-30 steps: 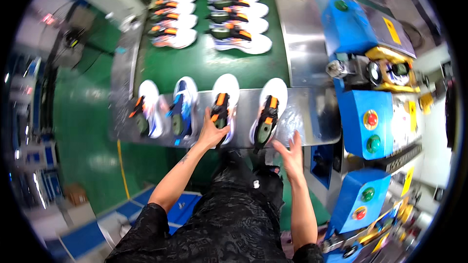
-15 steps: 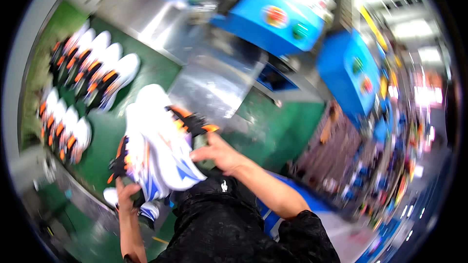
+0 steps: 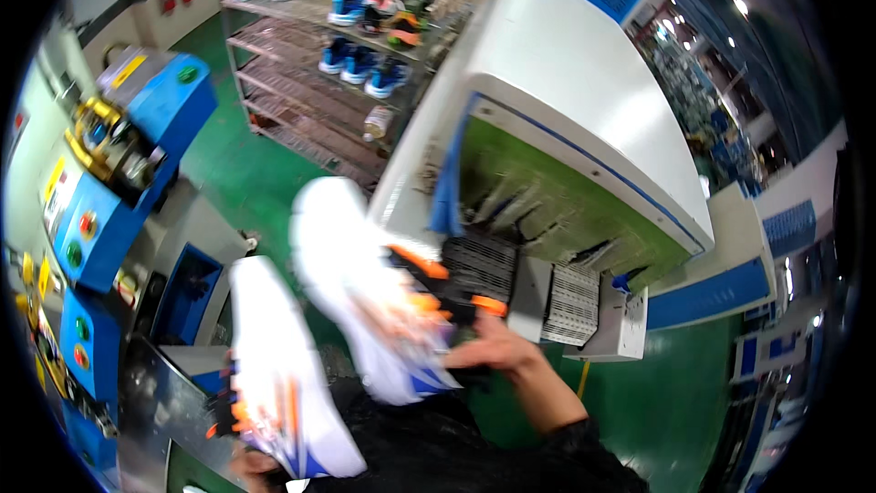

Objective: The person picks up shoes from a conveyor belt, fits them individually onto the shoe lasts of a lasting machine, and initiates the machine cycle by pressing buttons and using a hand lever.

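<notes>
I hold a pair of white sneakers with orange, black and blue parts, one in each hand. Low on the left, my left hand (image 3: pixel 254 464) is closed round the heel end of the left sneaker (image 3: pixel 287 383); that shoe covers part of the fingers. My right hand (image 3: pixel 500 349) grips the heel end of the right sneaker (image 3: pixel 365 288), by its black and orange upper. Both shoes are tilted on their sides with toes pointing away from me, the right one farther out. They are slightly blurred.
Ahead stands a white machine (image 3: pixel 584 82) with a green curtain (image 3: pixel 547 183) over a black slatted belt (image 3: pixel 484 260). A shelf rack (image 3: pixel 292 82) bears several shoes at far left. Blue machines with buttons (image 3: pixel 91 228) line the left side, beside a metal tabletop (image 3: pixel 151 402).
My view has swung right, from the metal tables and rows of shoes to the white curtained machine. Both sneakers stay in my hands, now farther apart from each other.
</notes>
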`<state>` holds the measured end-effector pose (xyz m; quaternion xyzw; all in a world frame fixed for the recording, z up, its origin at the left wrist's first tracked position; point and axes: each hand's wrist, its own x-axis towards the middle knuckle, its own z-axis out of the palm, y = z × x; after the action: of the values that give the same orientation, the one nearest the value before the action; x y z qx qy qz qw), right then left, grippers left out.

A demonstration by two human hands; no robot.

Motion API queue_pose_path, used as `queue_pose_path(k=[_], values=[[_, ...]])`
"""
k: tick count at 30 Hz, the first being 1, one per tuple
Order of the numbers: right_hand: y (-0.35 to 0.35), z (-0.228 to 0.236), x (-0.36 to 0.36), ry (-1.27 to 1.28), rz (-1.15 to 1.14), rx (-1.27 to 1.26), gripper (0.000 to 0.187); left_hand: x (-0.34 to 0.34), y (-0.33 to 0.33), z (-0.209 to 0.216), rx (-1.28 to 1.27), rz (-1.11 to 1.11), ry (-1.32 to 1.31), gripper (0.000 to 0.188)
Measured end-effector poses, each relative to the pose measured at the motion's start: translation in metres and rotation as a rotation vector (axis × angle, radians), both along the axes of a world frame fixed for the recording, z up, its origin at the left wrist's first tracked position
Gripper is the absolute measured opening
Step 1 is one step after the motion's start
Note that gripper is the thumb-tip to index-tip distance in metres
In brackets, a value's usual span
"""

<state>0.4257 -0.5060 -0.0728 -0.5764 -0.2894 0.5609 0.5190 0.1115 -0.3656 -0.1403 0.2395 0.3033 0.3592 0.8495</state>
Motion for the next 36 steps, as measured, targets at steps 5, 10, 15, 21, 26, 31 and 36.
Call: queue_pose_path(k=[5, 10, 15, 21, 26, 31, 36], values=[[-0.164, 0.01, 0.047, -0.279, -0.804, -0.073, 0.061, 0.147, -0.038, 0.048, -0.174, -0.451, -0.054, 0.095], [-0.209, -0.057, 0.128, -0.69, -1.025, -0.181, 0.052, 0.278, -0.047, 0.059, 0.501, -0.782, 0.498, 0.07], [-0.2, -0.043, 0.152, -1.015, -1.034, -0.299, 0.057, 0.378, -0.046, 0.02, 1.024, -0.9, 0.58, 0.07], [-0.24, -0.024, 0.203, -1.125, -0.637, -0.189, 0.032, 0.403, -0.004, 0.044, 1.808, -1.011, 0.335, 0.062], [-0.232, -0.018, 0.243, -0.882, -0.463, -0.251, 0.033, 0.426, 0.01, 0.035, 1.679, -1.001, 0.368, 0.04], [-0.235, -0.001, 0.249, -0.801, -0.424, -0.343, 0.036, 0.435, 0.002, 0.044, 1.561, -1.068, 0.389, 0.033], [-0.236, -0.015, 0.238, -0.803, -0.595, -0.25, 0.037, 0.446, -0.008, 0.052, 1.47, -1.118, 0.48, 0.034]])
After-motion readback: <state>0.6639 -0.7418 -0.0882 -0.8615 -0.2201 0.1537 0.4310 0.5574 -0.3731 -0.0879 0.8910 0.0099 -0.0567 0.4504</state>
